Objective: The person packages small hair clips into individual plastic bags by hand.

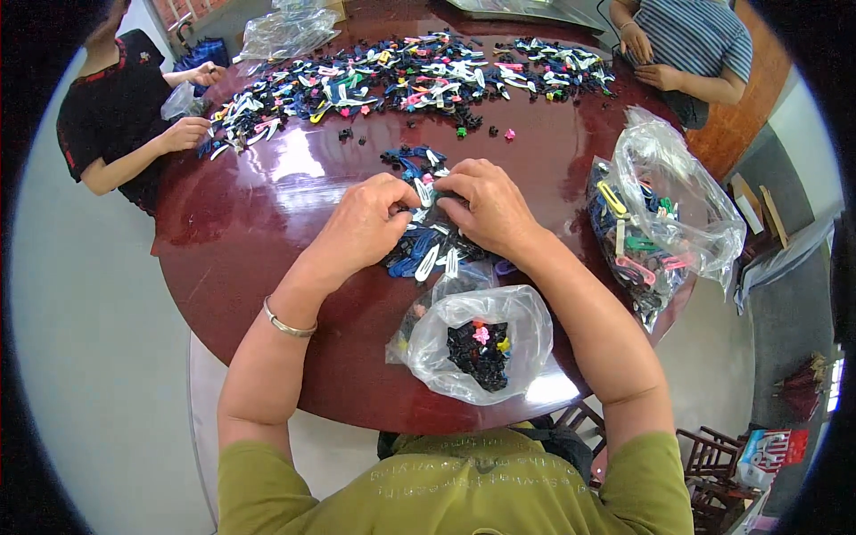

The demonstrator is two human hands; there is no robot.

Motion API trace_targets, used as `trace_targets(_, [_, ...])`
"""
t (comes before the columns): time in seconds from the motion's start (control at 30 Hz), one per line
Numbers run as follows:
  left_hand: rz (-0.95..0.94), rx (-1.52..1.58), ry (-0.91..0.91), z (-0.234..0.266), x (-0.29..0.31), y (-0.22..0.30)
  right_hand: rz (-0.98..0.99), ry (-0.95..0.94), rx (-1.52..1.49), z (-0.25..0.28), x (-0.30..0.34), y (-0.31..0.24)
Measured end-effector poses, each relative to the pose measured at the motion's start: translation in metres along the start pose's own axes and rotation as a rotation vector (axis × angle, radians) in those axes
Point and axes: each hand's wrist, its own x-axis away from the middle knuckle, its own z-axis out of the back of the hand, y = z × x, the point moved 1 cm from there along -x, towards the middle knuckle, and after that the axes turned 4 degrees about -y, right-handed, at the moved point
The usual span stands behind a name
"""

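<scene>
Over a small pile of hair clips (412, 254), mostly blue, black and white snap clips, both of my hands work close together. My left hand (364, 221) is at the pile's left side, its fingers curled and thumb bent in; what lies between the fingertips is hidden. My right hand (493, 207) reaches in from the right, fingers bent down and pressed together among white and dark clips. Whatever it pinches is too small to make out. Nearer to me stands an open clear plastic bag (526, 366) holding small black claw clips (480, 361), with a few pink, red and yellow ones on top.
A long heap of mixed hair clips (410, 76) spreads across the far side of the round red-brown table (241, 285). At right sits a large clear bag (646, 241) of colored clips. Two people sit across, one person's hand (185, 134) at the heap's left end.
</scene>
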Motion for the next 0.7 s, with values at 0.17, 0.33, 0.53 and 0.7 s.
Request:
trace_targets(0.17, [0.036,0.012,-0.037,-0.001,0.000,0.000,-0.054,-0.005,-0.005,0.002,-0.001,-0.001])
trace_targets(0.33, [0.046,0.019,-0.038,0.000,-0.001,0.008,0.049,-0.010,-0.037,0.002,0.000,0.005])
trace_targets(0.53, [0.009,0.032,-0.014,-0.001,0.001,0.004,-0.024,0.031,-0.129,0.003,-0.002,0.002])
trace_targets(0.7, [0.049,0.027,-0.023,0.002,-0.001,0.007,-0.135,0.034,-0.266,0.010,0.000,0.006])
